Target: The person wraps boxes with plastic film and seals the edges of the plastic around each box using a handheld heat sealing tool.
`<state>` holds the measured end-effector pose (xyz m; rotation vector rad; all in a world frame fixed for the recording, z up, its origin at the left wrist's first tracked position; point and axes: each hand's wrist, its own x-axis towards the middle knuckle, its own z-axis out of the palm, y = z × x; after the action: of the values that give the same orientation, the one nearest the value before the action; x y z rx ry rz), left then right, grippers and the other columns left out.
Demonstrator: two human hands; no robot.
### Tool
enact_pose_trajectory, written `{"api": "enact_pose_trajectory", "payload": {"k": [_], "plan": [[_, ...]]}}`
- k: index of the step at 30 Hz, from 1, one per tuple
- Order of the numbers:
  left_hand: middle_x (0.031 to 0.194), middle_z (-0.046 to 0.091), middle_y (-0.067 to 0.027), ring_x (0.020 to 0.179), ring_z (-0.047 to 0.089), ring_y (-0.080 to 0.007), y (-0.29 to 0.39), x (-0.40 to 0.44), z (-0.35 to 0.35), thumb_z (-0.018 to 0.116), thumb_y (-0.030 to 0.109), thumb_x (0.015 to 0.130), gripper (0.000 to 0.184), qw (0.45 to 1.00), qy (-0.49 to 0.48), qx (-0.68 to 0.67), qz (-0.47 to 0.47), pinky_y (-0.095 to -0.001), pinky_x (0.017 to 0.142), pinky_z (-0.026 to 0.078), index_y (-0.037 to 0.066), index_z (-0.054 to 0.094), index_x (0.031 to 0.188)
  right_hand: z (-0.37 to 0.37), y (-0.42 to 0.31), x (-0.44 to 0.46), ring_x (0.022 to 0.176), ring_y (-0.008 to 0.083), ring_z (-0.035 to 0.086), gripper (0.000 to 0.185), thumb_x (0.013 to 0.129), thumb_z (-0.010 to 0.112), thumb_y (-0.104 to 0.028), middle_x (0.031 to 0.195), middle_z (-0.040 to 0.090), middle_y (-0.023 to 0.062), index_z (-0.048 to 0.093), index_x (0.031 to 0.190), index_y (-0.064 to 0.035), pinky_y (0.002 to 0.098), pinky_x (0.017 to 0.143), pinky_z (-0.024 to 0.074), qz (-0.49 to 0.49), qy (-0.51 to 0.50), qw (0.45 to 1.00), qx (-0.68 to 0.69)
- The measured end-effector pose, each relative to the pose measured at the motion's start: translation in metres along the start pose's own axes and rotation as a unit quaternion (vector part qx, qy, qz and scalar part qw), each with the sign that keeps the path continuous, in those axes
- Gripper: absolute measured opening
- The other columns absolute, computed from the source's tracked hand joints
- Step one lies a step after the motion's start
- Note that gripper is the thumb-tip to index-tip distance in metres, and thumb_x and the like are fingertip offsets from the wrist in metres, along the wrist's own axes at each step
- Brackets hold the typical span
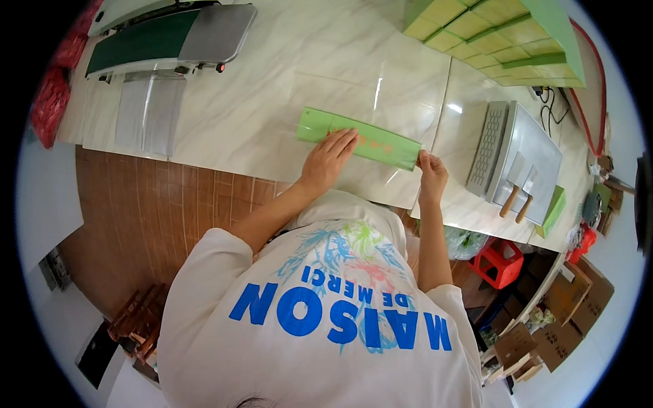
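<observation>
A long, flat green box (pixel 367 139) with orange lettering lies on the marble-patterned table, slightly slanted. Shiny clear plastic film (pixel 340 88) seems to spread on the table around it, its edges hard to make out. My left hand (pixel 330 158) rests on the box left of its middle, fingers stretched out and lying flat. At the box's right end, my right hand (pixel 432 175) pinches the corner between thumb and fingers; whether film is also in that pinch I cannot tell.
A green-and-grey belt machine (pixel 170 41) stands at the back left, clear plastic sheets (pixel 149 112) before it. Many green boxes (pixel 503 37) are stacked at the back right. On the right, a metal-topped device (pixel 530 156) carries two wooden-handled tools (pixel 515 194). A red stool (pixel 498 264) stands below.
</observation>
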<state>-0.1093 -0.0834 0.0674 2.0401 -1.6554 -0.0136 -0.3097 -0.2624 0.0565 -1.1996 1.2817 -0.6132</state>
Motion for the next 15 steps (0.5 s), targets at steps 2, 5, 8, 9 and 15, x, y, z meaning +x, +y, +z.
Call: {"api": "enact_pose_trajectory", "payload": {"k": [2, 5, 8, 9, 15], "plan": [[0.135, 0.052, -0.0069, 0.124, 0.049, -0.0221, -0.001, -0.002, 0.003, 0.055, 0.007, 0.082, 0.047, 1.000, -0.006, -0.002, -0.003, -0.0356, 0.101, 0.044, 0.003, 0.054, 0.129, -0.001, -0.011, -0.003, 0.077, 0.0100, 0.059, 0.025, 0.088, 0.072, -0.022, 0.083, 0.067, 0.0040, 0.067, 0.094, 0.0021, 0.0238, 0.075, 0.0477, 0.015, 0.000, 0.999, -0.039], [0.132, 0.053, -0.0062, 0.119, 0.051, -0.0228, -0.002, 0.004, -0.001, 0.062, 0.012, 0.081, 0.051, 0.999, -0.039, -0.011, -0.019, -0.0382, 0.099, 0.043, 0.006, 0.053, 0.131, -0.005, -0.025, -0.013, 0.077, 0.0107, 0.060, 0.023, 0.086, 0.073, -0.019, 0.085, 0.067, 0.0045, 0.068, 0.093, 0.0028, 0.0242, 0.075, 0.0480, 0.029, -0.031, 0.994, -0.103], [0.128, 0.054, -0.0050, 0.113, 0.053, -0.0220, -0.005, 0.016, -0.012, 0.068, 0.020, 0.080, 0.058, 0.996, -0.084, -0.002, -0.010, -0.0397, 0.099, 0.040, 0.007, 0.050, 0.134, -0.028, -0.013, -0.016, 0.078, 0.0144, 0.061, 0.019, 0.083, 0.074, -0.015, 0.085, 0.068, 0.0056, 0.068, 0.092, 0.0010, 0.0289, 0.074, 0.0492, -0.001, -0.108, 0.986, -0.124], [0.125, 0.055, -0.0044, 0.110, 0.053, -0.0213, -0.007, 0.020, -0.016, 0.070, 0.023, 0.079, 0.062, 0.994, -0.105, 0.019, 0.011, -0.0404, 0.099, 0.038, 0.008, 0.049, 0.135, -0.031, -0.018, -0.023, 0.078, 0.0166, 0.062, 0.017, 0.083, 0.074, -0.014, 0.083, 0.068, 0.0065, 0.068, 0.092, -0.0004, 0.0304, 0.073, 0.0494, -0.084, -0.120, 0.966, -0.211], [0.120, 0.056, -0.0030, 0.107, 0.054, -0.0188, -0.014, 0.030, -0.026, 0.072, 0.029, 0.078, 0.063, 0.985, -0.164, 0.033, 0.044, -0.0423, 0.102, 0.033, 0.010, 0.049, 0.134, -0.033, -0.037, -0.047, 0.089, 0.0271, 0.056, 0.018, 0.072, 0.072, 0.002, 0.093, 0.062, 0.0061, 0.060, 0.083, -0.0075, 0.0384, 0.079, 0.0416, -0.398, -0.114, 0.837, -0.358]]}}
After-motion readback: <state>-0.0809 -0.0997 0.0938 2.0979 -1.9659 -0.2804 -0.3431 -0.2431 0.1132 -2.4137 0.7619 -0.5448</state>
